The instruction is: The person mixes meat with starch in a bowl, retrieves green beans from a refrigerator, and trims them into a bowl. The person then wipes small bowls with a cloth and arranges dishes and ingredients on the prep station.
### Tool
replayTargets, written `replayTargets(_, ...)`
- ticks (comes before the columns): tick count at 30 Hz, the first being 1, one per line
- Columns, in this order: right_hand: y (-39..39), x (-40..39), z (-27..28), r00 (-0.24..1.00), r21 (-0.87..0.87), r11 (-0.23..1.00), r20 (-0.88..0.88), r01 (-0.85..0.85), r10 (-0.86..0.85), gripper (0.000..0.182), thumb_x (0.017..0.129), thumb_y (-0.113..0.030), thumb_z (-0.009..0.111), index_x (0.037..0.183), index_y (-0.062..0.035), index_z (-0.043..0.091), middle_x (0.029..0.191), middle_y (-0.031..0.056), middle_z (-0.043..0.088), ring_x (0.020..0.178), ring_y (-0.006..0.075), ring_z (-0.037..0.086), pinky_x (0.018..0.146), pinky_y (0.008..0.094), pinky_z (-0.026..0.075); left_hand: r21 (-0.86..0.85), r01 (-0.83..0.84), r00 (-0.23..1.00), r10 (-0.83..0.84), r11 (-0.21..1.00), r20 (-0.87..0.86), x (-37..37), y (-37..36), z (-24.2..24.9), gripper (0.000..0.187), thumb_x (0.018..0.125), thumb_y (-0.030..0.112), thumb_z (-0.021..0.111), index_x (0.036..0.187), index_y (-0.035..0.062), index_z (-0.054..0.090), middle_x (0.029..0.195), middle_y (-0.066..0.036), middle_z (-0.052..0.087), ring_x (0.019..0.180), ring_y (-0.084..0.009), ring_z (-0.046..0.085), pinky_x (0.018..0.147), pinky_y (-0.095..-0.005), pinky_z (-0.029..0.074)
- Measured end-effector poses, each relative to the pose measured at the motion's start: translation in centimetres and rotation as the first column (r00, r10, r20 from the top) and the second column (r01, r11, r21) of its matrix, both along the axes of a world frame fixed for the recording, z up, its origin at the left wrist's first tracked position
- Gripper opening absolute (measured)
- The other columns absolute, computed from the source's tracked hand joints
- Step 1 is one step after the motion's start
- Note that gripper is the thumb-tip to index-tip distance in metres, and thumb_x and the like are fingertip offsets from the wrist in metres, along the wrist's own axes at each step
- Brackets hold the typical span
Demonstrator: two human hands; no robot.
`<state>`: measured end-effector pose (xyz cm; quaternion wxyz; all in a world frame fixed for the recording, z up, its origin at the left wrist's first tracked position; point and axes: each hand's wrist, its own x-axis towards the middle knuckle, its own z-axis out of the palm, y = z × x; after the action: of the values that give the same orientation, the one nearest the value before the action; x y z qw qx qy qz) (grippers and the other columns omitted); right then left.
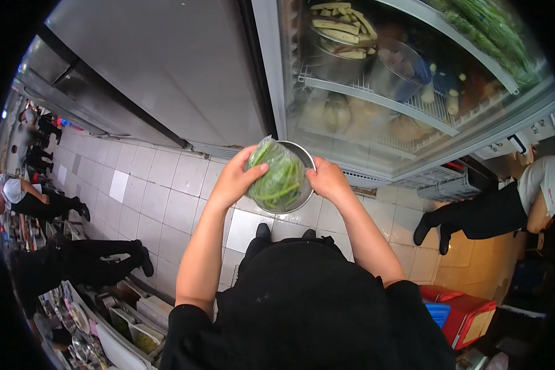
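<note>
In front of my body I hold a round metal bowl [302, 155] with a clear plastic bag of cut green vegetables [279, 182] in its mouth. My left hand [235, 176] is closed on the bag, its thumb lying across the plastic; its other fingers are hidden behind. On the other side, my right hand [328, 179] grips the bowl's rim between thumb and fingers. The exact kind of vegetable is hard to tell through the plastic. Most of the bowl is covered by the bag.
Ahead stands a glass-fronted fridge [376, 145], with a pot of cut eggplant strips [345, 34] inside. Grey steel doors [160, 55] are to its left. Several people stand at both sides, one person [481, 206] at right. A red box [465, 314] sits behind right.
</note>
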<state>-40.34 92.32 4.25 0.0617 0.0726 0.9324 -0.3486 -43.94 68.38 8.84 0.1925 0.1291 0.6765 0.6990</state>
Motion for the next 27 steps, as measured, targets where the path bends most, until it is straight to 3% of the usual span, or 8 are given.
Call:
replayTargets(2,-0.5,-0.1,-0.9,0.997,-0.038,0.999,0.071,-0.014,0.017,0.031,0.085,-0.023,0.054,0.105,-0.0015,0.063,0.093,0.0254,0.068,0.09,0.0412,0.066,0.084,0.0481,0.05,-0.327,-0.063,0.973,-0.014,0.943,-0.229,-0.7,0.2,1.0,0.043,0.09,0.016,0.068,0.128,-0.0001,0.056,0.113,-0.009,0.066,0.106,-0.0167,0.061,0.092,-0.0308,0.048)
replayTargets(4,-0.8,-0.5,-1.4,0.99,-0.08,0.997,0.137,-0.017,0.028,0.032,0.085,-0.025,0.055,0.104,-0.0018,0.064,0.097,0.0263,0.068,0.095,0.0429,0.064,0.087,0.0496,0.049,-0.303,-0.083,0.965,0.001,0.949,-0.261,-0.3,0.6,2.3,0.041,0.089,0.017,0.069,0.125,0.0002,0.058,0.11,-0.012,0.067,0.104,-0.0179,0.062,0.091,-0.0313,0.048)
replayTargets(10,-2.6,-0.5,-0.9,0.988,-0.313,0.95,0.151,0.013,0.037,0.025,0.086,-0.022,0.054,0.097,-0.0009,0.062,0.075,0.0183,0.068,0.066,0.0291,0.07,0.07,0.0407,0.055,-0.485,-0.204,0.94,0.032,0.85,-0.339,1.3,-0.4,6.7,0.041,0.087,0.018,0.07,0.123,0.0013,0.059,0.109,-0.014,0.069,0.102,-0.0257,0.066,0.088,-0.0341,0.05)
replayTargets(17,-7.9,-1.0,-0.4,0.97,-0.461,0.882,0.153,-0.097,0.187,0.023,0.087,-0.017,0.053,0.097,0.0013,0.061,0.073,0.0163,0.068,0.055,0.0228,0.068,0.054,0.0354,0.055,-0.489,-0.397,0.808,0.043,0.777,-0.588,2.8,-4.5,6.3,0.047,0.086,0.034,0.073,0.12,0.0036,0.061,0.107,-0.016,0.069,0.096,-0.0306,0.067,0.083,-0.0379,0.052)
replayTargets(20,-10.6,-0.7,0.9,0.962,-0.509,0.85,0.133,-0.139,0.237,0.022,0.089,-0.015,0.052,0.099,0.0019,0.061,0.074,0.0152,0.068,0.056,0.0226,0.069,0.054,0.0349,0.056,-0.55,-0.429,0.863,0.145,0.716,-0.484,3.2,-6.9,5.8,0.041,0.088,0.034,0.07,0.116,0.0052,0.064,0.103,-0.014,0.069,0.09,-0.0288,0.068,0.08,-0.0376,0.052)
replayTargets(21,-11.6,-0.7,1.2,0.956,-0.492,0.853,0.126,-0.172,0.265,0.022,0.089,-0.014,0.051,0.099,0.0024,0.06,0.074,0.0153,0.068,0.056,0.0228,0.069,0.053,0.0347,0.056,-0.599,-0.465,0.832,0.092,0.652,-0.547,3.3,-8.4,5.0,0.036,0.09,0.029,0.069,0.115,0.0025,0.066,0.1,-0.012,0.07,0.087,-0.0216,0.067,0.078,-0.0335,0.051)
replayTargets(25,-17.0,-1.2,1.3,0.923,-0.458,0.852,0.151,-0.253,0.355,0.021,0.09,-0.013,0.05,0.1,0.0043,0.06,0.077,0.017,0.068,0.056,0.0239,0.069,0.052,0.0349,0.055,-0.61,-0.522,0.805,0.109,0.596,-0.583,5.2,-13.8,4.9,0.035,0.092,0.03,0.067,0.113,0.0024,0.067,0.1,-0.014,0.069,0.087,-0.0254,0.067,0.079,-0.0348,0.052)
replayTargets(27,-20.1,-1.5,0.4,0.918,-0.484,0.83,0.12,-0.278,0.378,0.021,0.09,-0.013,0.051,0.099,0.0047,0.059,0.076,0.0175,0.068,0.056,0.0243,0.07,0.052,0.0349,0.055,-0.506,-0.623,0.762,0.317,0.596,-0.565,6.3,-16.7,4.6,0.03,0.092,0.028,0.066,0.108,0.0031,0.069,0.098,-0.013,0.069,0.088,-0.028,0.066,0.079,-0.0359,0.052)
